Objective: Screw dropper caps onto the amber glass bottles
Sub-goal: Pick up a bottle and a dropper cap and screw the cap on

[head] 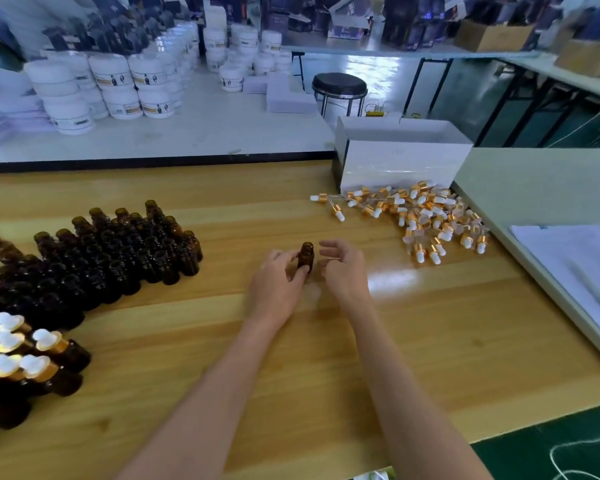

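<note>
One uncapped amber glass bottle stands upright at the middle of the wooden table. My left hand pinches its lower body between thumb and fingers. My right hand hovers just right of the bottle with its fingers loosely curled and nothing in it. A loose pile of dropper caps, gold collars with white bulbs, lies to the right. Several uncapped amber bottles stand in a block at the left. Capped bottles stand at the near left.
A white cardboard box stands behind the cap pile. A pale side table with white sheets borders the right edge. White jars crowd the table behind, and a black stool stands beyond.
</note>
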